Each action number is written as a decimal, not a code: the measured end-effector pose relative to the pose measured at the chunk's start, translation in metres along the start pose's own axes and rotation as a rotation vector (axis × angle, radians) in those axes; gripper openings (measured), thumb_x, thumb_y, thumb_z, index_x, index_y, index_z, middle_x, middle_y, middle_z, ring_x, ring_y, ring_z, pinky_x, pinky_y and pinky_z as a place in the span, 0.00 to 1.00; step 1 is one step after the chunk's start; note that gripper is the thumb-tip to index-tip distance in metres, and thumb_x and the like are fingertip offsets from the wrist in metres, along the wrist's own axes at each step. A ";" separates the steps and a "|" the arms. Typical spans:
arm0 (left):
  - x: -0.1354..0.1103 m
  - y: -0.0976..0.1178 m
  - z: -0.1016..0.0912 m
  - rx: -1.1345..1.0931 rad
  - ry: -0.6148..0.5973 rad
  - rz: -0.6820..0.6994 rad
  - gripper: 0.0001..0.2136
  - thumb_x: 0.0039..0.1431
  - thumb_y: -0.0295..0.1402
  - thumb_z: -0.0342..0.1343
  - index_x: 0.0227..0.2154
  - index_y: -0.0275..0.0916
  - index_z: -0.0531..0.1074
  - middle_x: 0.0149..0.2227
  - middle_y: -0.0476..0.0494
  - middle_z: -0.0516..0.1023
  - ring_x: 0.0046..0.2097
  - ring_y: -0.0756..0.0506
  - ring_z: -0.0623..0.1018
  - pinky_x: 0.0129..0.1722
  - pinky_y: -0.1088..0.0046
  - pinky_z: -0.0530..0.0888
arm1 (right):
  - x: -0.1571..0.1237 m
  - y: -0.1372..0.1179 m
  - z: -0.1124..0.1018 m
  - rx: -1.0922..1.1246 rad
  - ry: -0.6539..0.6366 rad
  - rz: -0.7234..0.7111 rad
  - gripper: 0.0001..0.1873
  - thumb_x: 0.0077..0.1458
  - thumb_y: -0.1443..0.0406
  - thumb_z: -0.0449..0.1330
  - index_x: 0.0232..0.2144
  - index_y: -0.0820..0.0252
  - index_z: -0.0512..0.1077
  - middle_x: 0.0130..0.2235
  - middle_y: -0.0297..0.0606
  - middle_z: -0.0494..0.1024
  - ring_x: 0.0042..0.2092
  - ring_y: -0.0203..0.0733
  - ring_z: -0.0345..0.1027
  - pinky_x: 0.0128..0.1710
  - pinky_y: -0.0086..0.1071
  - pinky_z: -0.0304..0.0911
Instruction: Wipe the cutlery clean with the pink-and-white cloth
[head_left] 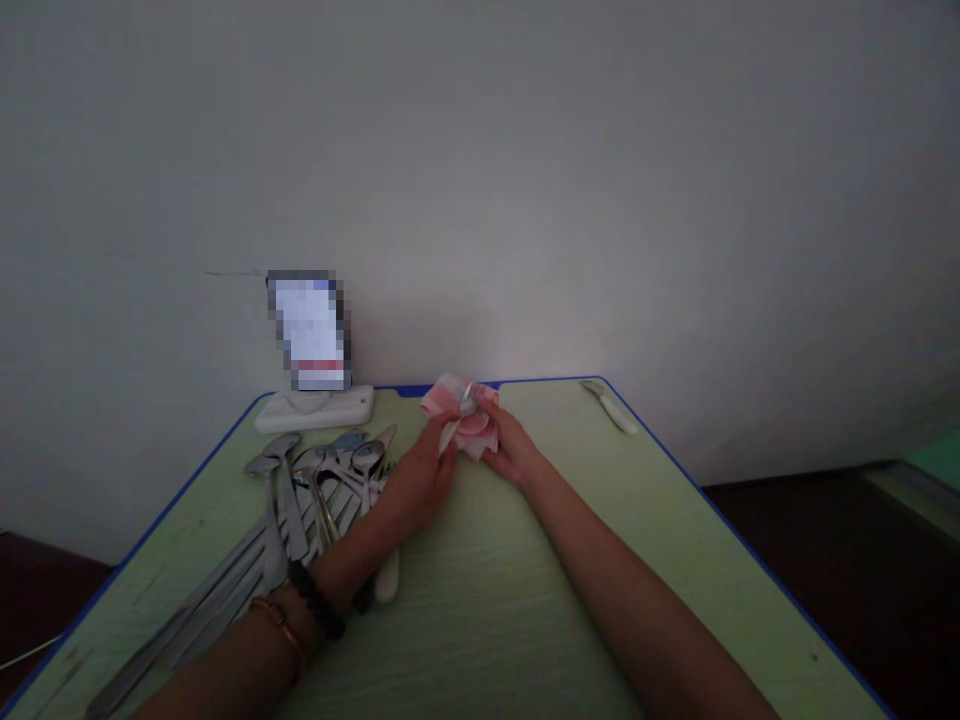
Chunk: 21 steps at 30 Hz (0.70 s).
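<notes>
A pink and white cloth [476, 440] is bunched between my two hands above the far part of the table. My left hand [427, 465] closes on its left side, fingers bent around the folds. On the other side my right hand [514, 445] grips it, thumb near the top. A shiny metal piece [469, 400] shows in the folds; it may be part of a utensil, but most of it is covered. Under and beside my left forearm lies a pile of metal cutlery, with spoons [367, 458], long handles and a white-handled piece [388, 578].
The pale green table [480, 640] has a blue edge and meets a grey wall [525, 200]. A phone [311, 335] with a blurred screen stands on a white block [315, 410] at the back left. One white-handled utensil [616, 412] lies at the back right.
</notes>
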<state>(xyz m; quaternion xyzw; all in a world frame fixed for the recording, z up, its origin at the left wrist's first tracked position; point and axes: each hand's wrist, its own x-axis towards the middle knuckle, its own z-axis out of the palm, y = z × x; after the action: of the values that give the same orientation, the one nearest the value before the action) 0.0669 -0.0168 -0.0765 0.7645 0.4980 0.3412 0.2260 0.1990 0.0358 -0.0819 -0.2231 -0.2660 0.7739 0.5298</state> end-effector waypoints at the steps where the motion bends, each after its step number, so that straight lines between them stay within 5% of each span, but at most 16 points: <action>1: 0.000 0.000 0.000 0.010 -0.002 0.000 0.17 0.61 0.30 0.39 0.53 0.35 0.56 0.53 0.35 0.68 0.53 0.43 0.69 0.54 0.62 0.65 | 0.000 0.000 0.000 -0.002 0.004 0.007 0.09 0.56 0.67 0.53 0.37 0.63 0.71 0.31 0.36 0.80 0.31 0.35 0.73 0.35 0.27 0.68; 21: -0.002 -0.001 0.001 0.062 -0.035 0.026 0.16 0.61 0.32 0.41 0.51 0.37 0.58 0.51 0.36 0.69 0.50 0.41 0.72 0.51 0.60 0.68 | 0.002 -0.003 0.001 0.062 0.048 0.014 0.13 0.59 0.63 0.47 0.37 0.63 0.70 0.30 0.37 0.80 0.32 0.39 0.73 0.40 0.34 0.69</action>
<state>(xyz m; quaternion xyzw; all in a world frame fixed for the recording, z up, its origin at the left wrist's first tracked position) 0.0666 -0.0180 -0.0782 0.7835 0.4943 0.3149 0.2065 0.1998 0.0380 -0.0795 -0.2268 -0.2275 0.7797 0.5374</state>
